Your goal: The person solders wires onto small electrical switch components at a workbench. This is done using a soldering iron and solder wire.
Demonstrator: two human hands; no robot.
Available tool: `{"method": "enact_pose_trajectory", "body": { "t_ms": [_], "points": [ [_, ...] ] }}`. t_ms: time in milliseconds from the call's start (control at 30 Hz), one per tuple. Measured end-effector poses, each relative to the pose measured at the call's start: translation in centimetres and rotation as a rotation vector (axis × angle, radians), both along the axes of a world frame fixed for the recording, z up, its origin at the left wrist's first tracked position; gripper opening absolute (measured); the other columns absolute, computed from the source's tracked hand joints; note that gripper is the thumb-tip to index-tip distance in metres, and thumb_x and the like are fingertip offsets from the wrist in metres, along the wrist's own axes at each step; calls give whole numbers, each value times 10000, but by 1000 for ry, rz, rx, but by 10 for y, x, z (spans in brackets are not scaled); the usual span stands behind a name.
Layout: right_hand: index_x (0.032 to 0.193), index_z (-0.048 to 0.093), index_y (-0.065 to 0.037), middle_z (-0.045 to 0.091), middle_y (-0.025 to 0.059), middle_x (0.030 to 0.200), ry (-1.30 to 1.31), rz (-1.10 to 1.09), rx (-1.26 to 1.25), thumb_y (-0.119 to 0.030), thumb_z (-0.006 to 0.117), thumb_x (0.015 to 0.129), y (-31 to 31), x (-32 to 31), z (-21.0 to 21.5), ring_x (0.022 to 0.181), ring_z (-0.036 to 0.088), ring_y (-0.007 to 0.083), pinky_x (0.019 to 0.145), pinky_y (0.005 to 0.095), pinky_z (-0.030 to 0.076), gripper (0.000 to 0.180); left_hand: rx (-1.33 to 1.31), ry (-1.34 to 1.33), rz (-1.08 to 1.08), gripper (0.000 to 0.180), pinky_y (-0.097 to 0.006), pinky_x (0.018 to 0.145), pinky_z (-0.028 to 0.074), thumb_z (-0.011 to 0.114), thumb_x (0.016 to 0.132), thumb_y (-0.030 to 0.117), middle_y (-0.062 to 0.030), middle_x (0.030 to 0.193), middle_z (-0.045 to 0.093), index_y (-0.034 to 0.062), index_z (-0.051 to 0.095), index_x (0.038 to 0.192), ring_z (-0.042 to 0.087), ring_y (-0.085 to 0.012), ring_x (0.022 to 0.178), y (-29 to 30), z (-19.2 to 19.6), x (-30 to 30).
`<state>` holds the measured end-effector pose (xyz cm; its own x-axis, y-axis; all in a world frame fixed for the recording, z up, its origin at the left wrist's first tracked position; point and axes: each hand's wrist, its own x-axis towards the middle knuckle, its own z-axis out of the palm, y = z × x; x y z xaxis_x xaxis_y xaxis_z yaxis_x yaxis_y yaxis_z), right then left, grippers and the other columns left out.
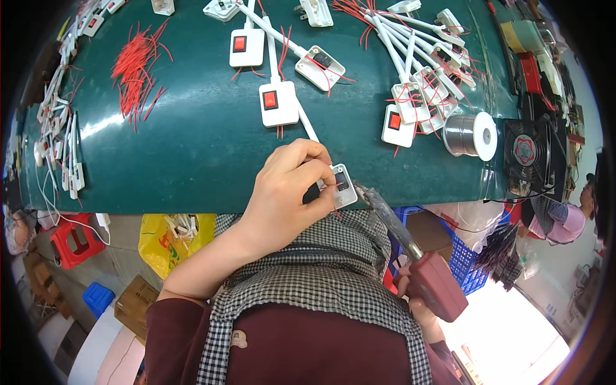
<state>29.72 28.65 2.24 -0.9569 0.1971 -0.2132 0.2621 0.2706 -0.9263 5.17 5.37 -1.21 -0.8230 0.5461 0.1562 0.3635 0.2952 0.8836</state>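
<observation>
At the front edge of the green table, my left hand (279,186) is closed on a small white switch housing (347,195). The housing lies open side up, with a black switch body inside and short red wire at my fingertips. A white cable (307,122) runs away from it. In my right hand (417,307) is a dark red soldering gun (439,285); my fingers wrap its handle, partly hidden. The gun's tip is just right of the housing; whether they touch I cannot tell.
A pile of red wires (136,67) lies left. Switch housings with red rockers (270,100) sit ahead, and more are bunched at right (410,102). Beside those stand a solder spool (471,136) and a black fan (526,151). A yellow bag (160,240) hangs below the table edge.
</observation>
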Motion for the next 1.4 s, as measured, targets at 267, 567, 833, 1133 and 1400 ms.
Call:
{"method": "enact_pose_trajectory", "body": {
  "t_ms": [267,567,833,1133,1400],
  "points": [
    [1262,439,44,617,132,1020,-135,-115,-399,-382,793,767,-15,-27,18,726,591,166,626,271,486,743,31,52,16,147,-322,757,469,698,696,6,-67,957,577,48,606,803,585,-229,871,-4,0,1],
    [1266,429,46,567,147,1009,56,-242,-197,-522,736,776,-21,-28,2,549,513,133,471,265,438,811,10,280,121,112,-343,750,500,693,743,13,-88,933,646,35,633,835,630,-253,846,-38,6,-14],
    [1170,452,66,554,132,1000,35,-245,-143,-588,702,773,-26,-26,2,546,520,132,464,276,437,805,-631,562,729,99,-352,712,475,675,802,95,-100,791,631,14,668,858,598,-267,737,-142,-2,-103],
    [1267,425,46,600,139,1047,-80,-157,-348,-536,724,782,-17,-19,7,654,563,156,579,265,444,814,-329,158,690,117,-203,534,379,691,848,138,11,729,642,26,705,880,514,-43,610,-171,-7,-116],
    [1260,444,80,652,103,900,-35,-152,-278,-539,730,773,-20,-31,12,631,583,138,609,271,461,839,-270,320,695,129,-273,785,457,649,864,81,-62,848,669,-20,666,942,601,-139,810,-118,23,-86]
  ]
}}
